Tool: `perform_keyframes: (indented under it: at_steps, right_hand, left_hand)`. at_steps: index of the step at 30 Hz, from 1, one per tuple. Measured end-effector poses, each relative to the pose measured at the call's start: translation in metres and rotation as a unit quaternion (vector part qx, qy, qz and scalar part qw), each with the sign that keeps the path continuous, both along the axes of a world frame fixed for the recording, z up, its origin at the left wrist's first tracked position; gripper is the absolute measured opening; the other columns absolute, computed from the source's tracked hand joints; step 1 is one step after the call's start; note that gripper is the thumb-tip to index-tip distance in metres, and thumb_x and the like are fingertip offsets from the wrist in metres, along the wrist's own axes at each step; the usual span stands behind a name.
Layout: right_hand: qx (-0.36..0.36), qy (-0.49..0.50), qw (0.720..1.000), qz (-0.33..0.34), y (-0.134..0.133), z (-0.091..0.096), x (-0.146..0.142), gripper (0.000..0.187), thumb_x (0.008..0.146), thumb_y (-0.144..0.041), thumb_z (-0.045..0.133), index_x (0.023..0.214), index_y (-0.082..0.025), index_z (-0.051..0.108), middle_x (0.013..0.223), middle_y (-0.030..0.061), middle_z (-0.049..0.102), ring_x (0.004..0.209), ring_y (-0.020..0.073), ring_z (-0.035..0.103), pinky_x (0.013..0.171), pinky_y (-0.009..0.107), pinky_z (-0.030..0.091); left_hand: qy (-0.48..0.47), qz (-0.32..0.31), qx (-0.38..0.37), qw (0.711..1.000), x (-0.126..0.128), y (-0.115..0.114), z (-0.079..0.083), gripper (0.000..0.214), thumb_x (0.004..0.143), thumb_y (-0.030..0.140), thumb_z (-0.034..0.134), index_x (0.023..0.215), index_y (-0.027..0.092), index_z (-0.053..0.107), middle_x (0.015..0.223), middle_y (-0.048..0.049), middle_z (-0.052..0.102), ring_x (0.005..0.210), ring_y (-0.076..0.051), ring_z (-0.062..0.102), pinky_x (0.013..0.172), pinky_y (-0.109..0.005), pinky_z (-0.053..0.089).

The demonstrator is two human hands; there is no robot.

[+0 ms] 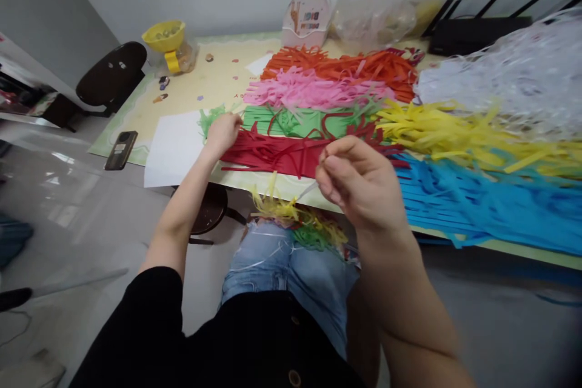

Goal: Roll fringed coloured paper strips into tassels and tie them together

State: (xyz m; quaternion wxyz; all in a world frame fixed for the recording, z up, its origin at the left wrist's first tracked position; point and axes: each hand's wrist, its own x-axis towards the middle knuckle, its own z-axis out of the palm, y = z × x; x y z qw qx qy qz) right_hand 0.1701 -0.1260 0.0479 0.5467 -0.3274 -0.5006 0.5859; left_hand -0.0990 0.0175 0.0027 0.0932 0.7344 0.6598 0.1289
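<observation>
My left hand (224, 132) is over the left end of a pile of green strips (302, 124), its fingertips drawn together. What is between them, if anything, is hidden. Closer to me lies a pile of dark red strips (273, 154). My right hand (357, 179) is raised in front of the red pile, thumb and fingers pinched. A thin whitish string (305, 191) runs from near its fingers down toward a bundle of yellow strips (279, 209) on my lap. Loose green strips (313, 237) also rest there.
Pink strips (309, 88), orange strips (350, 66), yellow strips (445, 130), blue strips (482, 200) and a white stringy heap (513, 73) cover the table's right side. At left are a phone (120, 150), white paper (170, 148) and a yellow-topped container (168, 42). A stool (209, 209) stands below.
</observation>
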Motion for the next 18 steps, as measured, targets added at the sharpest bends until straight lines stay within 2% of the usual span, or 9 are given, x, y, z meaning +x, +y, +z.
perform_keyframes:
  at_steps: [3,7,10,12,13,15,16,18]
  right_hand:
    - [-0.01,-0.009,1.0,0.015,0.005,-0.007,-0.005,0.041,0.081,-0.056,0.084,0.088,-0.023,0.06,0.052,-0.0073,0.056,0.036,0.0062,0.037,0.035,0.02,0.021]
    - [0.014,-0.075,0.997,-0.017,0.019,-0.022,-0.006,0.033,0.082,-0.048,0.081,0.084,-0.02,0.064,0.052,-0.0063,0.056,0.04,0.0066,0.04,0.041,0.021,0.027]
    - [0.052,-0.165,0.982,-0.074,0.028,-0.032,-0.005,0.024,0.082,-0.041,0.076,0.081,-0.018,0.067,0.054,-0.0055,0.055,0.047,0.0083,0.046,0.049,0.023,0.032]
    - [0.073,-0.21,0.968,-0.115,0.031,-0.036,-0.006,0.02,0.083,-0.037,0.073,0.081,-0.018,0.07,0.056,-0.0051,0.055,0.05,0.009,0.047,0.053,0.024,0.034]
    - [0.082,-0.221,0.963,-0.132,0.032,-0.036,-0.007,0.019,0.084,-0.036,0.072,0.082,-0.018,0.071,0.057,-0.0047,0.056,0.052,0.0092,0.047,0.053,0.025,0.034]
    - [0.101,-0.224,0.957,-0.156,0.032,-0.032,-0.011,0.018,0.085,-0.036,0.071,0.083,-0.018,0.072,0.06,-0.0041,0.057,0.053,0.0098,0.047,0.054,0.025,0.035]
    - [0.11,-0.217,0.956,-0.166,0.031,-0.029,-0.013,0.017,0.085,-0.036,0.071,0.084,-0.019,0.072,0.061,-0.0035,0.058,0.054,0.0103,0.049,0.054,0.025,0.037]
    - [0.127,-0.198,0.954,-0.187,0.027,-0.02,-0.018,0.017,0.087,-0.037,0.072,0.085,-0.02,0.073,0.064,-0.0027,0.061,0.055,0.0112,0.051,0.054,0.025,0.039]
  left_hand:
    - [0.054,0.046,-0.013,0.997,-0.026,0.029,-0.01,0.035,0.089,0.004,0.046,0.107,0.006,0.075,0.124,-0.026,0.068,0.124,-0.036,0.056,0.107,-0.05,0.039]
    - [0.034,0.061,-0.003,0.998,-0.044,0.039,-0.018,0.024,0.086,0.003,0.052,0.101,0.007,0.072,0.119,-0.025,0.069,0.121,-0.036,0.056,0.106,-0.052,0.039]
    - [-0.001,0.073,0.033,0.997,-0.049,0.043,-0.008,0.016,0.091,0.011,0.055,0.098,0.012,0.07,0.118,-0.0195,0.07,0.115,-0.03,0.058,0.104,-0.046,0.043]
    - [-0.114,0.064,0.086,0.988,-0.048,0.043,0.004,0.011,0.094,0.018,0.057,0.097,0.016,0.068,0.112,-0.0139,0.073,0.107,-0.023,0.062,0.099,-0.038,0.047]
    - [-0.205,0.047,0.117,0.971,-0.044,0.04,0.011,0.008,0.094,0.023,0.061,0.095,0.017,0.067,0.106,-0.0109,0.074,0.101,-0.021,0.064,0.094,-0.035,0.049]
    - [-0.398,-0.013,0.155,0.904,-0.032,0.027,0.023,0.016,0.088,0.033,0.074,0.092,0.019,0.067,0.093,-0.0062,0.074,0.09,-0.018,0.068,0.086,-0.032,0.053]
    - [-0.472,-0.045,0.154,0.867,-0.022,0.017,0.029,0.026,0.083,0.04,0.081,0.092,0.02,0.067,0.089,-0.0045,0.073,0.087,-0.018,0.069,0.084,-0.032,0.054]
    - [-0.55,-0.091,0.117,0.822,0.0,-0.01,0.037,0.042,0.074,0.051,0.089,0.096,0.022,0.069,0.086,-0.0023,0.074,0.086,-0.019,0.073,0.082,-0.032,0.057]
